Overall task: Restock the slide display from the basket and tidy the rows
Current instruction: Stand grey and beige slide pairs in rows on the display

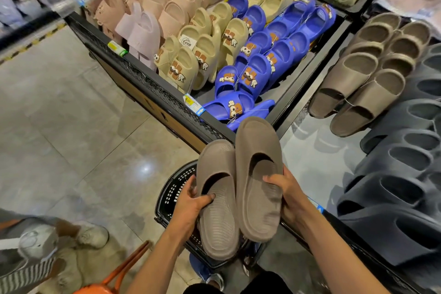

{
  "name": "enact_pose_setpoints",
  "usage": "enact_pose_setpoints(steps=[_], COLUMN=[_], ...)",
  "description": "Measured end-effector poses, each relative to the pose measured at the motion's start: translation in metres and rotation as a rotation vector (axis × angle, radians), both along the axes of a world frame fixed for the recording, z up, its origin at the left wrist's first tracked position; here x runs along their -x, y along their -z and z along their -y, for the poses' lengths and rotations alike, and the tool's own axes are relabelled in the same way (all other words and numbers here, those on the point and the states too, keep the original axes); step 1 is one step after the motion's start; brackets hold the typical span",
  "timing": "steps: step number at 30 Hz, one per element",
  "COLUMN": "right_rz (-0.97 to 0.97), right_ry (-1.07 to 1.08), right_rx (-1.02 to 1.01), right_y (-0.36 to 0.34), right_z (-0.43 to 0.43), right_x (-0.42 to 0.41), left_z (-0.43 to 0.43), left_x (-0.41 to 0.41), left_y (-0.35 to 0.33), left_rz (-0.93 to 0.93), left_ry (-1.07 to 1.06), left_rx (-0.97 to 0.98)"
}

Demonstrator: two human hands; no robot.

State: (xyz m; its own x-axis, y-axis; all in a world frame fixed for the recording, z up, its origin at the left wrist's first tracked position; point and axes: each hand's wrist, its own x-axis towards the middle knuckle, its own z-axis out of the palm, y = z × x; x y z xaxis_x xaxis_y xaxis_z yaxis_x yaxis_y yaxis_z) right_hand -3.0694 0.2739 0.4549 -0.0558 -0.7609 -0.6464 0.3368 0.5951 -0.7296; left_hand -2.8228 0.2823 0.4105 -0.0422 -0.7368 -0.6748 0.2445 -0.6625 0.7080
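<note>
I have a taupe slide in each hand, toes pointing far. My left hand point(191, 200) grips the left slide point(218, 217), thumb pressed into its footbed. My right hand point(287, 192) curls round the right slide point(257, 150) at its heel. Both hang over the black basket point(171, 192) by the near shelf point(310, 150) edge. I keep them paired, I judge, to extend the taupe row point(365, 74) on the right.
</note>
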Motion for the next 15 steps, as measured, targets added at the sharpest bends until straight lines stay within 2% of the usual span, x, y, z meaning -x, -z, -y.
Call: enact_pose_setpoints(steps=[4, 9, 15], right_rz=[-0.063, -0.047, -0.088], right_ry=[-0.008, 0.145, 0.369], right_rx=[0.072, 0.004, 0.012], right_y=[-0.012, -0.028, -0.051], right_z=[-0.017, -0.042, -0.055], right_x=[0.012, 0.033, 0.078], left_z=[0.008, 0.023, 0.062], left_x=[0.001, 0.031, 0.102], left_y=[-0.014, -0.031, -0.057], left_rz=[0.013, -0.107, -0.187], left_ry=[0.064, 0.081, 0.243], left_rx=[0.023, 0.114, 0.211])
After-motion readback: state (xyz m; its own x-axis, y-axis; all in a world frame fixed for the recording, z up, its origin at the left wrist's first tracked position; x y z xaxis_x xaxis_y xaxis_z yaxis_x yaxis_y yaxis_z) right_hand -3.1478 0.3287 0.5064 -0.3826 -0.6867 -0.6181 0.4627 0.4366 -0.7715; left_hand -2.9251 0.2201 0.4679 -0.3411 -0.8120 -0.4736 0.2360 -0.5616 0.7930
